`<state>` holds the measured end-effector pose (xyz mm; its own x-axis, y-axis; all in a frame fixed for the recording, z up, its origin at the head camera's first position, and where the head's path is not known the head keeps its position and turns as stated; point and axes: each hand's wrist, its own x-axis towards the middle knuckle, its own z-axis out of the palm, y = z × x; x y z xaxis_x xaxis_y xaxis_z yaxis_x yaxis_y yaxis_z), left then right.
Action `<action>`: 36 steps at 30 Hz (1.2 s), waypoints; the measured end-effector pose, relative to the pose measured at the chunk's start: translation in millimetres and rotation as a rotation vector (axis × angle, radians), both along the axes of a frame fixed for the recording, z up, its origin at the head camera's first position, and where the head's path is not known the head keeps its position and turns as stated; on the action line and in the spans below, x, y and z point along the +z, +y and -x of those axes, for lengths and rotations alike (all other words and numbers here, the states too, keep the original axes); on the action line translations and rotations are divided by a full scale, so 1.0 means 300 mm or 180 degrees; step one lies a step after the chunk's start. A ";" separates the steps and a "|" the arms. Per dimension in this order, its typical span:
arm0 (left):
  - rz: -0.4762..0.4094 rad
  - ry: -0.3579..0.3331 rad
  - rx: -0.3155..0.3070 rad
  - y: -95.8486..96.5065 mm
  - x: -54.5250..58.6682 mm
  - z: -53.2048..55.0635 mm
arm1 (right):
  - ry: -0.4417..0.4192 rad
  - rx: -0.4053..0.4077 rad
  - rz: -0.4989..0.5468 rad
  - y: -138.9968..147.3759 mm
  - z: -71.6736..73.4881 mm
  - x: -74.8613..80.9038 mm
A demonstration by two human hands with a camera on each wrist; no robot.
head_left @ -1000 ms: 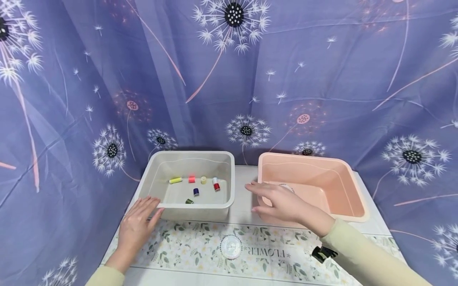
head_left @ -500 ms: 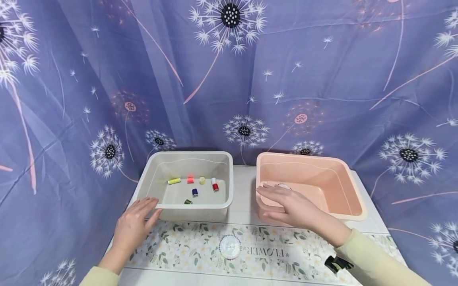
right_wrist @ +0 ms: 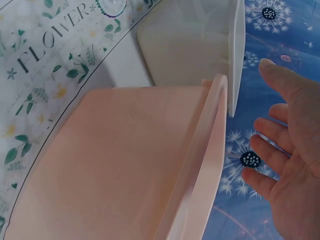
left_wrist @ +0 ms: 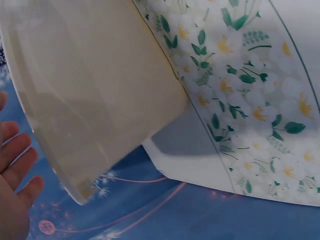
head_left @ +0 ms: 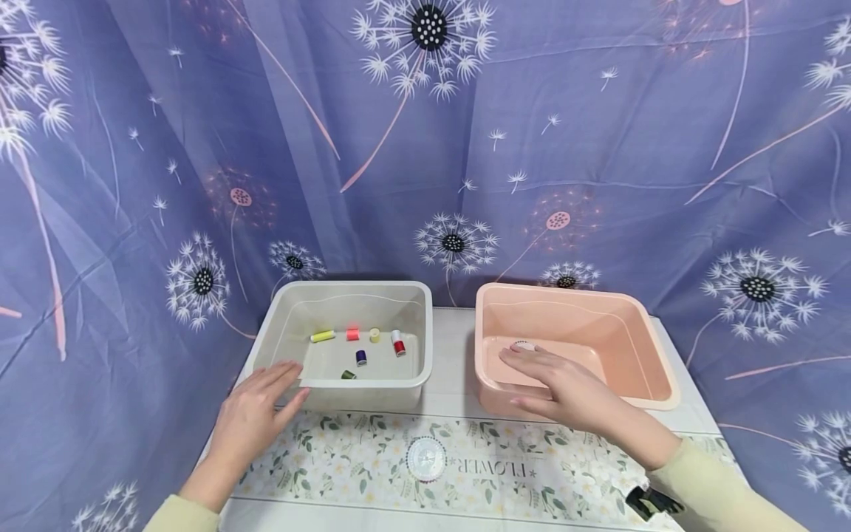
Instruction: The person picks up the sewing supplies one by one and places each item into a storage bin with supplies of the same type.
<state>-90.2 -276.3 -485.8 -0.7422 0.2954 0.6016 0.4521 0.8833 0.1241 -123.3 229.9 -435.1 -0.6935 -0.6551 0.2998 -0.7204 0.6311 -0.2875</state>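
Several small thread spools lie on the floor of the grey bin (head_left: 359, 383): a yellow spool (head_left: 322, 336), a coral spool (head_left: 353, 334), a cream spool (head_left: 375, 335), a navy spool (head_left: 361, 357), a green spool (head_left: 349, 374), and a red spool (head_left: 399, 348) against a white spool (head_left: 396, 335). My left hand (head_left: 255, 410), fingers extended, is at this bin's front left corner; contact is unclear. Over the front rim of the pink bin (head_left: 638, 347) my right hand (head_left: 565, 388) hovers, holding nothing. Its palm and relaxed fingers (right_wrist: 270, 140) show in the right wrist view.
Inside the pink bin a round white patch (head_left: 523, 345) is partly hidden by my right hand. Both bins stand on a table with a floral runner (head_left: 372, 458). A blue dandelion curtain (head_left: 372, 222) hangs behind and at both sides.
My right hand has shifted rightward, from beside the gap between the bins to over the pink bin's front. The left hand stays nearly in place, and the spools lie as before.
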 end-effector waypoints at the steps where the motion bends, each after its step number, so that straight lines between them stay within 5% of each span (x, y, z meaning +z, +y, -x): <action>1: 0.0009 0.0033 -0.0035 0.007 0.004 0.001 | 0.0033 -0.0010 0.0007 0.008 -0.002 0.000; 18: 0.0115 0.0245 -0.0620 0.146 0.046 -0.022 | 0.0157 -0.0182 0.0274 0.162 -0.041 -0.022; 25: 0.0172 0.0165 -0.0845 0.199 0.039 -0.035 | 0.0260 -0.0383 0.0250 0.229 -0.060 -0.037; 36: 0.0116 0.0418 -0.1375 0.287 0.011 -0.044 | 0.0248 -0.0821 0.0150 0.318 -0.084 -0.058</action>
<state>-77.1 -190.2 -482.4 -0.4643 0.5839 0.6659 0.7901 0.6128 0.0135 -97.9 325.4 -452.4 -0.8093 -0.4437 0.3848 -0.5586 0.7839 -0.2709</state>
